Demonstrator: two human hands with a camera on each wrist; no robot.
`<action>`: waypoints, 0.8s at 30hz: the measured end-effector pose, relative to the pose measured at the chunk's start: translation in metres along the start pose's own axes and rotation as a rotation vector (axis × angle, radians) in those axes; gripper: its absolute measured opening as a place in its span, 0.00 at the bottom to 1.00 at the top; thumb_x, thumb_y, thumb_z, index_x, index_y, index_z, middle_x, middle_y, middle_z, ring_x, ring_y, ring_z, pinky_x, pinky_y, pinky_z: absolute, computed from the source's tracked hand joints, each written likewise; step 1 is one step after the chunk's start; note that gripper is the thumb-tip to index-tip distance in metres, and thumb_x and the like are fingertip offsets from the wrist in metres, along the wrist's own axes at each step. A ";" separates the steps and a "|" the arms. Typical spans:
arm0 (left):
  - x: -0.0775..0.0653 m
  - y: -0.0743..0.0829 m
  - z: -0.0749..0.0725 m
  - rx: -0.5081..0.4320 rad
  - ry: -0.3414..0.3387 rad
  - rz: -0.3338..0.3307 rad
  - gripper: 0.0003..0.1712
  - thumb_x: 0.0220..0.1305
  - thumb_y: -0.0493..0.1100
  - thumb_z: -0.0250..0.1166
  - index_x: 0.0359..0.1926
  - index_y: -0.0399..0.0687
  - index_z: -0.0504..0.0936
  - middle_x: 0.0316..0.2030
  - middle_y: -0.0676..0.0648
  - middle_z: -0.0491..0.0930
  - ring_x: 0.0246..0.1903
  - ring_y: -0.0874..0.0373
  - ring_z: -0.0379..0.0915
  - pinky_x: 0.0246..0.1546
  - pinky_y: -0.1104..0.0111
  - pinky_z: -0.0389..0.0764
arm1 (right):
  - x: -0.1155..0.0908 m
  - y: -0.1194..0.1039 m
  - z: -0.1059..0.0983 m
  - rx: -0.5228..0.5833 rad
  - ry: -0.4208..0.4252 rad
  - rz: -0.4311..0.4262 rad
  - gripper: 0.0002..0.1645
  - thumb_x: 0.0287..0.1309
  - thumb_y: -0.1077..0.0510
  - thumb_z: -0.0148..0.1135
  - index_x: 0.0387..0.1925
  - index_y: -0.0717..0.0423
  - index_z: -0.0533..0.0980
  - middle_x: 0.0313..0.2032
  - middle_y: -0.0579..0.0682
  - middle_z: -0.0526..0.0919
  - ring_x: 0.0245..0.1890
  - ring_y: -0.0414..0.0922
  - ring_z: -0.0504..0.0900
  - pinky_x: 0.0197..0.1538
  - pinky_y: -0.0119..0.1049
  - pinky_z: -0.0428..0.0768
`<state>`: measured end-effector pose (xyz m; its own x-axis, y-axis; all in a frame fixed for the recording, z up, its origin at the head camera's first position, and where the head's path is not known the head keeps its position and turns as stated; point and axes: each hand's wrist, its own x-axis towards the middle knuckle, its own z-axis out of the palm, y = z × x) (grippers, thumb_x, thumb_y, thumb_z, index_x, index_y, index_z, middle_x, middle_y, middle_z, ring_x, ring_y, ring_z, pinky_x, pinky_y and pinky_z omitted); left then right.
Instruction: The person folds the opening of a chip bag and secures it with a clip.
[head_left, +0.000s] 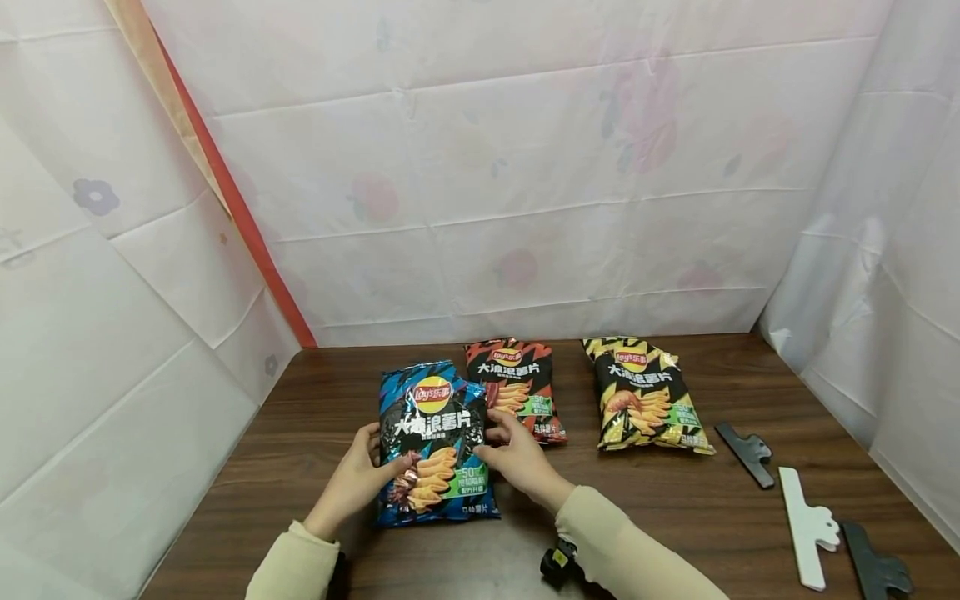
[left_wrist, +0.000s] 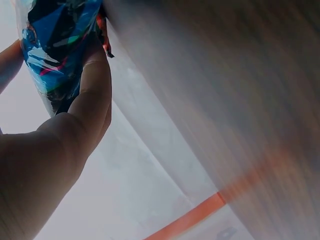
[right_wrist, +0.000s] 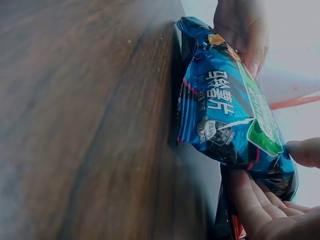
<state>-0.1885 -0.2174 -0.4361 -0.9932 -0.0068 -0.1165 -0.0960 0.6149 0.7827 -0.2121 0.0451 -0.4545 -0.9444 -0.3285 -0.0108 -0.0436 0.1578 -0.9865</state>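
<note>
Both hands hold a blue and black Lay's potato chip bag [head_left: 433, 442] by its sides, its printed front facing up toward the head camera. My left hand [head_left: 358, 477] grips the left edge, thumb on the front and fingers tucked behind. On the opposite edge, my right hand [head_left: 527, 461] pinches the bag with its thumb in front and fingers underneath, as the right wrist view also shows. In that view the bag's crimped bottom end [right_wrist: 187, 112] is close over the wooden table. A red and black chip bag [head_left: 517, 387] lies just behind, partly covered by the blue one.
A yellow and black chip bag [head_left: 647, 396] lies at the back right. Along the table's right side are a small dark bag clip [head_left: 746, 454], a long white clip [head_left: 807, 529] and another dark clip [head_left: 876, 567]. White printed cloth [head_left: 525, 167] hangs behind the wooden table [head_left: 262, 475] and on both sides.
</note>
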 end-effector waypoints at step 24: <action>-0.008 0.013 0.020 -0.046 -0.052 0.043 0.56 0.58 0.58 0.71 0.74 0.36 0.50 0.69 0.25 0.60 0.67 0.31 0.60 0.61 0.42 0.68 | -0.022 0.005 -0.027 0.063 0.028 0.026 0.41 0.64 0.58 0.63 0.73 0.61 0.57 0.57 0.68 0.76 0.51 0.55 0.81 0.45 0.46 0.84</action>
<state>-0.1805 -0.1934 -0.4374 -0.9918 0.0606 -0.1130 -0.0575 0.5772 0.8146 -0.2005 0.0779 -0.4552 -0.9539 -0.2984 -0.0327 0.0007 0.1070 -0.9943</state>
